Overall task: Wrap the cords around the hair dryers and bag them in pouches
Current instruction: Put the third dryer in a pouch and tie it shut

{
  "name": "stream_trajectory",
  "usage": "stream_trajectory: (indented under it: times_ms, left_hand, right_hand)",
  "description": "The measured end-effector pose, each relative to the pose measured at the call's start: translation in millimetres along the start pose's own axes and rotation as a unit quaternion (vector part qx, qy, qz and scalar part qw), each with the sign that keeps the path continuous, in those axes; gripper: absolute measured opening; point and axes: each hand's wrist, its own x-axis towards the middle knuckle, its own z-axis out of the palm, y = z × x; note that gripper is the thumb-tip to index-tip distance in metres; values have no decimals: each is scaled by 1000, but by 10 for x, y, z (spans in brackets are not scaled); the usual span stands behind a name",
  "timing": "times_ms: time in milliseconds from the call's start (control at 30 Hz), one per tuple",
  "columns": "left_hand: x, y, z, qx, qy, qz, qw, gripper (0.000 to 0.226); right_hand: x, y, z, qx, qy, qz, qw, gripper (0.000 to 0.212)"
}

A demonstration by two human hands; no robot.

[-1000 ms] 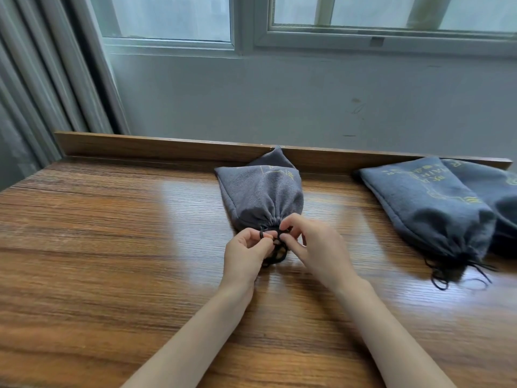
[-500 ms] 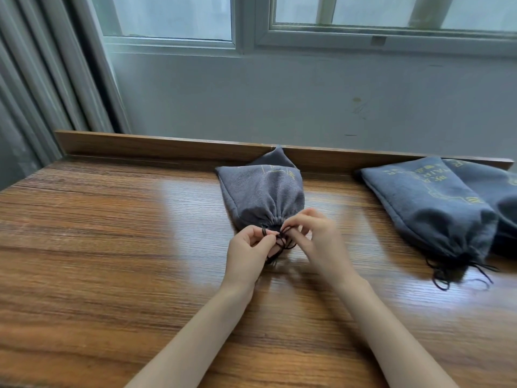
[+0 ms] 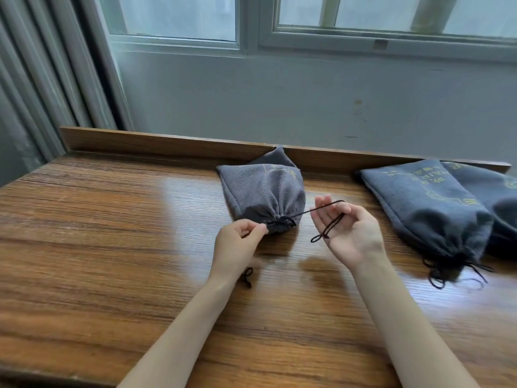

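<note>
The grey fabric drawstring pouch [image 3: 265,194] stays on the wooden worktop [image 3: 112,233], but the hands, earlier together at its gathered mouth, are now apart: left hand [image 3: 237,242] pinching the black cord [image 3: 307,212] there, right hand [image 3: 352,233] hooking it taut rightward over curled fingers.

- One head-worn wide-angle view looks forward and down across the wooden table [image 3: 98,247] toward its far edge and the window [image 3: 173,15].
- It sits near the table's front edge.
</note>
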Motion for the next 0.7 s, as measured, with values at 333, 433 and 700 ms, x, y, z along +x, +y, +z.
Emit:
stream_trajectory:
  times_ms: [333,433,700]
  left_hand:
    - [151,-59,-176,7,69,-71,995,24]
    - [104,-46,-182,56,62,9,996,21]
    - [-9,60,-6,27,-248,-75,966,16]
  right_hand:
    - [239,-54,-266,56,143,-9,988,22]
    - [250,-43,-260,-40,161,-31,986,20]
    - [148,23,-325,-772,94,-316,544,33]
